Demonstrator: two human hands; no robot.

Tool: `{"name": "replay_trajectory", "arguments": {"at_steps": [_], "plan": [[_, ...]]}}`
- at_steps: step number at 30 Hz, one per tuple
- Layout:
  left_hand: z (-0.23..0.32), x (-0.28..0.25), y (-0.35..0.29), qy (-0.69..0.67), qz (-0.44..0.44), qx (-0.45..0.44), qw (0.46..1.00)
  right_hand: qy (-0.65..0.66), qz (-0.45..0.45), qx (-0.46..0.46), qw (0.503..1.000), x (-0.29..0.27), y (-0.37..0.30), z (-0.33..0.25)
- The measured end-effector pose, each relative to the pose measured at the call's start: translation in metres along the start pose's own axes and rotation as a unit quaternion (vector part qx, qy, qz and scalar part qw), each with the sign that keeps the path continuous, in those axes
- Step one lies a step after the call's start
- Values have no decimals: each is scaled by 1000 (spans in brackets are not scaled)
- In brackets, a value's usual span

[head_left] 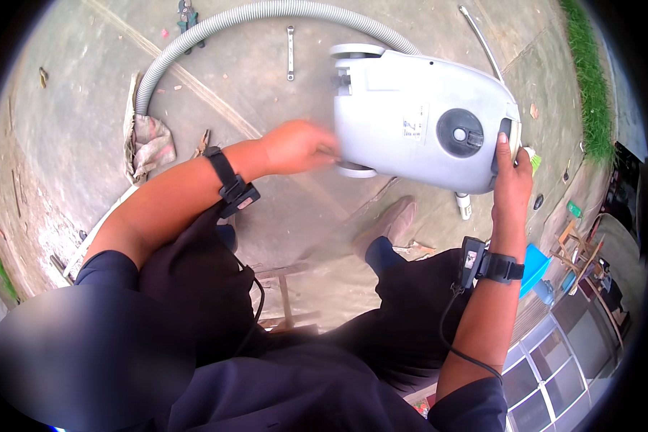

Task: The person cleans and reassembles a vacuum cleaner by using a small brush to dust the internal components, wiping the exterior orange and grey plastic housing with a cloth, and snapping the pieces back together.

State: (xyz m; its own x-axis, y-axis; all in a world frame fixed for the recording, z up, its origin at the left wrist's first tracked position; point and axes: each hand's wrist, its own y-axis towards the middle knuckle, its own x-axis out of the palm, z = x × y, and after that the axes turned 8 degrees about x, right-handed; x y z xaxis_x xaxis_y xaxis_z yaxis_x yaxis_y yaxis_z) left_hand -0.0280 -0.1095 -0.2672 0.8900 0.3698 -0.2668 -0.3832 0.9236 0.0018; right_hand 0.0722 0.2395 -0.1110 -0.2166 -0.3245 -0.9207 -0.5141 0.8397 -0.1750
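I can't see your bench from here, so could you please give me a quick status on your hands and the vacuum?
Left hand on vacuum cleaner rear edge, blurred. Right hand grips front end. Hose and spanner on ground behind.

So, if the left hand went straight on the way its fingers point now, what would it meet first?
The left hand points toward the picture's right, at the near end of the grey vacuum cleaner body. Its blurred fingertips already seem to touch that end beside a wheel, so it would probably meet the body itself.

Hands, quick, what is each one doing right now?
Left hand: blurred, at the end of the grey plastic canister vacuum body; grip cannot be told.
Right hand: closed on the vacuum body's other end.
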Motion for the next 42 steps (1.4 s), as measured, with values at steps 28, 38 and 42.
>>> {"name": "replay_trajectory", "arguments": {"at_steps": [28,38,42], "plan": [[32,-6,13,-44,-20,-7,999,-13,7,1,1000,-1,0,2],[30,35,26,65,-31,-5,997,-8,3,-42,999,-2,-4,-9],[8,8,16,168,-114,-53,978,-38,2,-48,998,-5,0,-8]]}}
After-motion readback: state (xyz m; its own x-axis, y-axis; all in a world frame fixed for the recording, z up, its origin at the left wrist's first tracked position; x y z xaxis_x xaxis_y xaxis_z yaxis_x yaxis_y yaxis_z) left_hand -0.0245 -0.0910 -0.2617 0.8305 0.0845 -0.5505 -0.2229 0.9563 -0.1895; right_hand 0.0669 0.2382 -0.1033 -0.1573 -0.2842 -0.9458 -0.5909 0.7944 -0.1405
